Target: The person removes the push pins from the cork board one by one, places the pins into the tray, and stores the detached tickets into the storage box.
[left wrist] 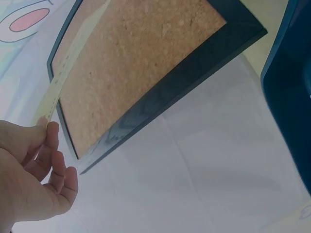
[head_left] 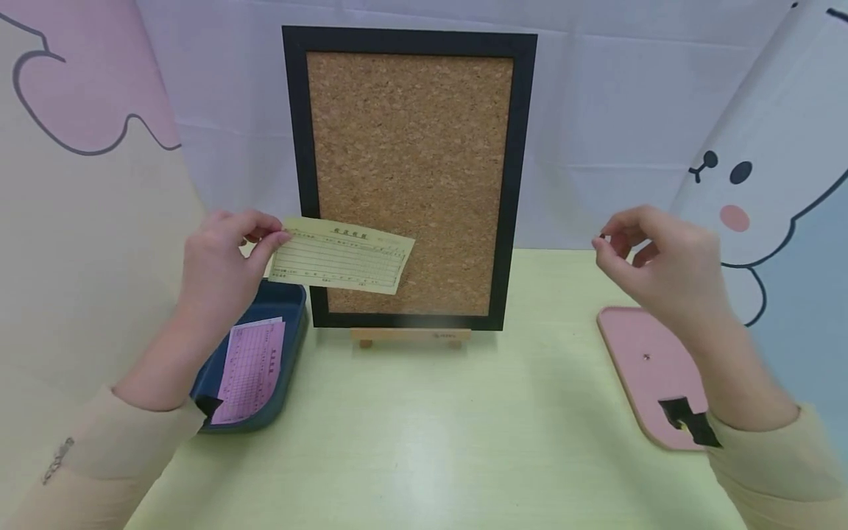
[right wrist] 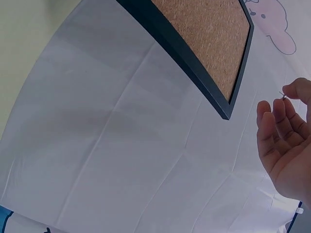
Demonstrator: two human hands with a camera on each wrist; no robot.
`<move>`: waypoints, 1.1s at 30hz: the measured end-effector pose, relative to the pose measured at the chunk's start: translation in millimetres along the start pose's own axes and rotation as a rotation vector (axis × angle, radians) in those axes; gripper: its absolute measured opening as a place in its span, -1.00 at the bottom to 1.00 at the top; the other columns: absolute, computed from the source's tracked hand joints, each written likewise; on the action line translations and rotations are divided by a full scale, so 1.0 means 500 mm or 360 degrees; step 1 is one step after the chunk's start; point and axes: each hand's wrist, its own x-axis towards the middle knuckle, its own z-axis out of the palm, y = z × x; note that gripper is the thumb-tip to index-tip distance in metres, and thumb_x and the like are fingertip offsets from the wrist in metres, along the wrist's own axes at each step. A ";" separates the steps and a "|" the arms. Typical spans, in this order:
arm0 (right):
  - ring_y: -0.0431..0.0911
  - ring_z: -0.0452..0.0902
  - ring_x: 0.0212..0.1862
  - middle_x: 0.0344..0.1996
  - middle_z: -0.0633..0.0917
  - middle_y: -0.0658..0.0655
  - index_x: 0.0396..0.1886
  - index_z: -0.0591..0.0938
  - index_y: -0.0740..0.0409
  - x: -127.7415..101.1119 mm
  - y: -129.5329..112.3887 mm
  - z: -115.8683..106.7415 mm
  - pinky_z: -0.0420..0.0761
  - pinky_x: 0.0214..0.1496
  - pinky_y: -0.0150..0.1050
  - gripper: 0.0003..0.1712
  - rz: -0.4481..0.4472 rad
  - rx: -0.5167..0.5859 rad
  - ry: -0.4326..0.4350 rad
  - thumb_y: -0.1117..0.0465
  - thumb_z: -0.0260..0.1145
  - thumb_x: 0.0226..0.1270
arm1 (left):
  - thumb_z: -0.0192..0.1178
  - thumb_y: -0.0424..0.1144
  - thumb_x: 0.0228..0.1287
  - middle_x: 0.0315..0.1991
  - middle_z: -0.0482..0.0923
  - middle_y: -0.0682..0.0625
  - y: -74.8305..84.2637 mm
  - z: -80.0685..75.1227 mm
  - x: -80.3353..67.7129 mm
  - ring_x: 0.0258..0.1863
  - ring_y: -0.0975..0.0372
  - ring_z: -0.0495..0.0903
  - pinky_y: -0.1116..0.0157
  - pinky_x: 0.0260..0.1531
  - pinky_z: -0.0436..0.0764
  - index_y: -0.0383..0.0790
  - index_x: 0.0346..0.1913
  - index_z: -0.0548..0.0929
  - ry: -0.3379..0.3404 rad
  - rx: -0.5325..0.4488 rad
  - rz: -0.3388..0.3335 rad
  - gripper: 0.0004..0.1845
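In the head view my left hand pinches the left edge of a yellow printed form slip between thumb and fingers. The slip overlaps the lower left of a black-framed corkboard and tilts slightly down to the right. Seen almost edge-on in the left wrist view, the same slip runs up from the thumb. To the right of the board, my right hand is raised with thumb and index finger together. They pinch a small metal thumbtack, its thin point showing at the fingertips in the right wrist view.
A small wooden stand supports the corkboard on the pale table. At left, a blue tray holds pink printed slips. A pink tray at right bears another small tack. White cloth hangs behind.
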 end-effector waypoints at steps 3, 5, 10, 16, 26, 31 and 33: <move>-0.55 0.32 -0.45 -0.59 0.61 0.09 -0.40 0.62 0.33 -0.005 0.013 -0.010 0.32 -0.35 -0.72 -0.85 0.0027 0.0004 -0.0009 0.44 0.36 -0.05 | 0.30 -0.32 0.17 -0.37 0.65 -0.23 -0.004 -0.015 0.009 -0.29 0.03 0.42 0.27 -0.37 0.24 -0.35 -0.22 0.69 -0.0007 0.0020 0.0014 -0.84; -0.55 0.34 -0.45 -0.57 0.59 -0.04 -0.39 0.63 0.33 -0.009 0.023 -0.016 0.33 -0.36 -0.71 -0.86 0.0043 0.0015 -0.0014 0.43 0.36 -0.04 | 0.31 -0.33 0.16 -0.38 0.65 -0.22 -0.007 -0.026 0.015 -0.31 0.05 0.40 0.28 -0.38 0.22 -0.34 -0.24 0.70 -0.0021 0.0042 0.0025 -0.85; -0.56 0.36 -0.46 -0.54 0.52 -0.30 -0.41 0.63 0.34 -0.021 0.048 -0.027 0.35 -0.36 -0.71 -0.87 0.0069 0.0047 -0.0014 0.43 0.34 -0.03 | 0.31 -0.34 0.16 -0.39 0.64 -0.21 -0.017 -0.054 0.033 -0.32 0.08 0.37 0.29 -0.40 0.22 -0.33 -0.27 0.71 -0.0089 0.0115 0.0052 -0.88; -0.62 0.34 -0.48 -0.50 0.44 -0.50 -0.40 0.64 0.32 -0.036 0.075 -0.036 0.33 -0.35 -0.74 -0.88 0.0136 0.0001 0.0002 0.41 0.34 -0.02 | 0.30 -0.33 0.17 -0.40 0.60 -0.18 -0.035 -0.080 0.053 -0.32 0.11 0.35 0.31 -0.44 0.21 -0.29 -0.26 0.71 -0.0203 0.0179 0.0034 -0.89; -0.70 0.33 -0.48 -0.51 0.43 -0.63 -0.36 0.64 0.32 -0.055 0.116 -0.050 0.31 -0.35 -0.77 -0.85 0.0255 -0.0013 -0.0003 0.41 0.36 0.00 | 0.32 -0.32 0.15 -0.35 0.54 -0.16 -0.081 -0.099 0.082 -0.30 0.12 0.33 0.36 -0.49 0.24 -0.25 -0.24 0.72 -0.0415 0.0284 0.0073 -0.88; -0.70 0.31 -0.49 -0.52 0.41 -0.66 -0.33 0.62 0.30 -0.062 0.127 -0.058 0.29 -0.36 -0.78 -0.85 0.0376 -0.0063 -0.0062 0.37 0.37 0.06 | 0.32 -0.29 0.16 -0.33 0.55 -0.15 -0.103 -0.103 0.094 -0.31 0.11 0.32 0.30 -0.45 0.23 -0.24 -0.23 0.72 -0.0488 0.0324 0.0054 -0.87; -0.69 0.29 -0.49 -0.51 0.39 -0.66 -0.31 0.62 0.30 -0.066 0.134 -0.061 0.28 -0.36 -0.78 -0.84 0.0412 -0.0100 -0.0092 0.35 0.37 0.09 | 0.32 -0.29 0.15 -0.33 0.54 -0.15 -0.110 -0.104 0.098 -0.31 0.11 0.31 0.28 -0.44 0.23 -0.24 -0.23 0.72 -0.0511 0.0332 0.0061 -0.86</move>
